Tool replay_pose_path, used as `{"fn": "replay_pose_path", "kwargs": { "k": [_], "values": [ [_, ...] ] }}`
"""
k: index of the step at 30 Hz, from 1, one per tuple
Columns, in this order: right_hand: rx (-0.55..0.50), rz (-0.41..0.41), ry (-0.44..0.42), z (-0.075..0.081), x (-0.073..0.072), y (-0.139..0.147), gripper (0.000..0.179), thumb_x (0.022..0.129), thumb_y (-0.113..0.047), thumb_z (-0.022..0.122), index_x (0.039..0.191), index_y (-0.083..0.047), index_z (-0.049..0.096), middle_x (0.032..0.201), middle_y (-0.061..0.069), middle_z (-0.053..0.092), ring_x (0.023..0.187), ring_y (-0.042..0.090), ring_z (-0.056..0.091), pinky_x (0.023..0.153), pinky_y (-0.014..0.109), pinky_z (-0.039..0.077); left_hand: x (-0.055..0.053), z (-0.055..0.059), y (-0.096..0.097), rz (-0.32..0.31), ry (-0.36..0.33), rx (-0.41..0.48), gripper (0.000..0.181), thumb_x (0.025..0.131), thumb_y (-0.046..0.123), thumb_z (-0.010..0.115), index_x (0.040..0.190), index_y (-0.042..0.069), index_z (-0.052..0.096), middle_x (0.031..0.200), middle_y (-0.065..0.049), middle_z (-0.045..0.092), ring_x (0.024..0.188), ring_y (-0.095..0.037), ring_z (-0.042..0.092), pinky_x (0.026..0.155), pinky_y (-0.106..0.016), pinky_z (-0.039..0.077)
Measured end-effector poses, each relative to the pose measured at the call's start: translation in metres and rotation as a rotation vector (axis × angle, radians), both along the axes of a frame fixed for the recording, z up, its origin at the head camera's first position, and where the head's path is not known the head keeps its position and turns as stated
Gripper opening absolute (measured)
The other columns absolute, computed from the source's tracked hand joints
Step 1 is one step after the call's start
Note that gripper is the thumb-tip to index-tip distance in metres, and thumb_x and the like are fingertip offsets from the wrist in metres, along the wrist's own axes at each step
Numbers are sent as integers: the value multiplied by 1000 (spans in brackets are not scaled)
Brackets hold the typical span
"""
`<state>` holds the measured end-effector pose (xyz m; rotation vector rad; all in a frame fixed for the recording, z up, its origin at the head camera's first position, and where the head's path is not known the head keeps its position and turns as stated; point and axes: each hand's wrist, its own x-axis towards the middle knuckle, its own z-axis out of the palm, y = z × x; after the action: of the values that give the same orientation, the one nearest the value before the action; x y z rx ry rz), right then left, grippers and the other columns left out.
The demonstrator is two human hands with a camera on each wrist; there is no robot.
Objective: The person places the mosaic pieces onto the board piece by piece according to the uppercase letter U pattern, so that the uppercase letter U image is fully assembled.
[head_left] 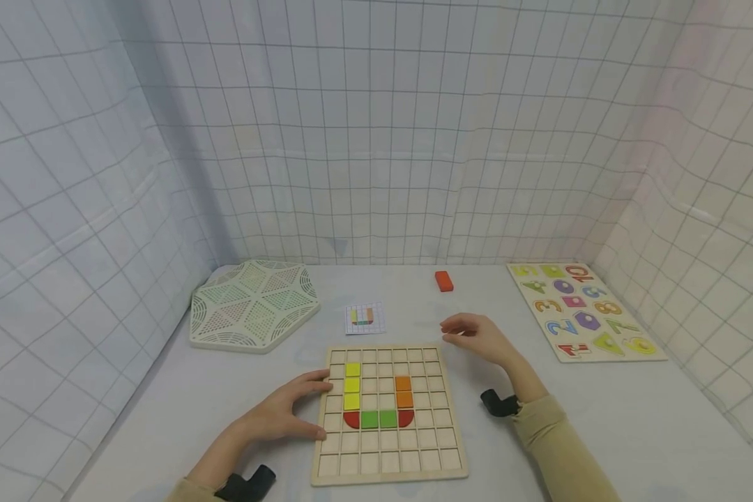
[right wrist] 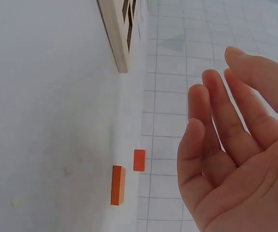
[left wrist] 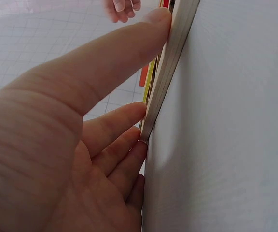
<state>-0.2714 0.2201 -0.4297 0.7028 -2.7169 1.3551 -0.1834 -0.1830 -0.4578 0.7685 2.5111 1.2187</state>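
Observation:
A wooden grid board [head_left: 390,479] lies flat in the head view. Three yellow tiles [head_left: 352,385] form its left column, two orange tiles [head_left: 404,392] stand on the right, and two green tiles [head_left: 379,419] sit between two rounded red tiles [head_left: 406,418] below. My left hand [head_left: 279,413] touches the board's left edge with spread thumb and fingers. Past the upper right corner, my right hand [head_left: 480,338] hovers with loosely bent fingers and holds nothing. Near it in the right wrist view is a loose orange tile [right wrist: 118,185], hidden in the head view.
Behind the board lies a small pattern card [head_left: 365,318]. A red block [head_left: 443,281] is farther back. At left rests a pale hexagonal perforated board [head_left: 255,307]; at right, a number-and-shape puzzle board [head_left: 586,313]. Gridded cloth walls [head_left: 364,139] enclose the table.

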Motion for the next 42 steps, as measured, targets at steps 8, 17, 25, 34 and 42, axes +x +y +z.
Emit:
{"fn": "replay_pose_path", "kwargs": {
  "k": [8,17,25,34,42],
  "values": [
    [-33,-63,-29,-11,-5,11,30,85,-24,70,108,-4,67,101,5,68,92,17,62,82,33,50,-1,-1,-1,5,4,-17,71,69,41,81,130,16,55,149,-5,33,138,-38,22,107,-61,17],
    [-61,-107,-15,-17,-7,21,29,85,-20,70,109,-3,66,102,7,68,95,22,63,83,34,51,-2,-1,-1,8,3,-25,72,69,43,80,131,17,54,150,-4,32,139,-36,21,108,-60,17],
    [-79,-149,4,-23,-8,28,33,84,-18,71,112,-1,65,109,12,66,102,30,60,86,43,50,-1,-2,-1,-5,10,-19,70,69,41,81,130,20,54,149,-3,32,138,-36,21,108,-61,17],
    [-111,-207,1,-31,-11,33,35,82,-11,72,112,4,62,111,21,63,102,37,60,88,49,49,-1,-2,-1,-3,8,-18,70,68,41,81,130,20,54,149,-3,32,138,-36,21,108,-61,17],
    [-105,-214,-25,-36,-12,36,35,82,-13,73,112,2,63,110,18,64,104,35,59,90,48,48,-1,-2,-1,1,6,-21,71,68,42,80,130,19,54,149,-4,32,138,-37,21,107,-61,17]
  ]
}}
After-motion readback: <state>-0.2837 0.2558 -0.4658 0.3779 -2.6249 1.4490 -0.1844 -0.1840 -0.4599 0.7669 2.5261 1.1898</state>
